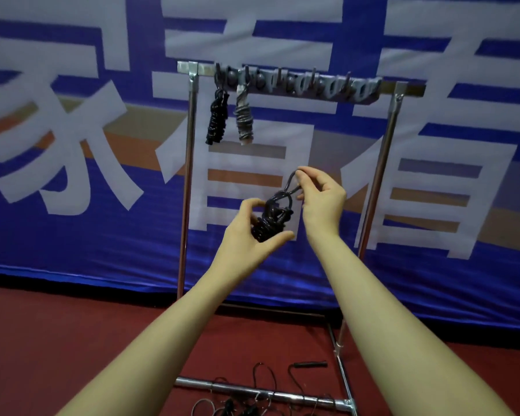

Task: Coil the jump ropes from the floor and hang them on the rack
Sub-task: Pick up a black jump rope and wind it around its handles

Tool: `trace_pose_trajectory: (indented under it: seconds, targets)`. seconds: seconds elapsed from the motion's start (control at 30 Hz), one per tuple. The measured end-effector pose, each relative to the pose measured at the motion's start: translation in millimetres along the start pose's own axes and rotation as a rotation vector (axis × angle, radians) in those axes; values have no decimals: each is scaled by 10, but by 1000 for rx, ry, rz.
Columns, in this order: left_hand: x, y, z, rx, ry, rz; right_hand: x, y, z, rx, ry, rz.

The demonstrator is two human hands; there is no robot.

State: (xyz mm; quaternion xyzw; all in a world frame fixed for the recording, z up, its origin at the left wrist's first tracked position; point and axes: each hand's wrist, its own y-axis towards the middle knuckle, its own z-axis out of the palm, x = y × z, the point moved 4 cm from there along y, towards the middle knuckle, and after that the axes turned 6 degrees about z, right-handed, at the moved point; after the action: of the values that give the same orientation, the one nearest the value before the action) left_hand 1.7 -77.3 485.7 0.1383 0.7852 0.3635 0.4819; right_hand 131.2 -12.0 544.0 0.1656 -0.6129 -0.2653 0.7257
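A coiled black jump rope (271,219) hangs between my hands, well below the rack's hook bar (300,85). My left hand (248,232) grips the bundled lower part of the coil. Above it, my right hand (320,195) pinches the rope's top loop. Two coiled ropes hang from hooks at the bar's left end: a black one (216,117) and a grey one (244,117). Loose black ropes (252,397) lie tangled on the floor by the rack's base bar.
The metal rack (188,181) stands on a red floor (72,340) against a blue banner wall (72,235) with large white characters. Its base tubes (270,394) run across the floor in front of me. Several hooks to the right on the bar are bare.
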Motion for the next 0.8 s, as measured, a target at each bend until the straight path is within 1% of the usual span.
trace_pose_trajectory:
  seconds: [0.1, 0.2, 0.4, 0.5, 0.67, 0.8]
  targets:
    - [-29, 250, -107, -33, 95, 143, 131, 224, 128, 8, -30, -55]
    - [-46, 520, -185, -119, 116, 223, 211, 475, 262, -6, -62, -104]
    - [12, 1189, -262, -251, 93, 237, 216, 1054, 676, -23, -7, -119]
    - [98, 1542, -288, -266, 95, 245, 201, 1395, 863, -15, -4, -137]
    - [289, 2084, -302, -281, 176, 283, 239, 1900, 1141, -15, -45, -258]
    - [349, 2484, -277, -285, 256, 313, 266, 2283, 1301, -16, -46, -280]
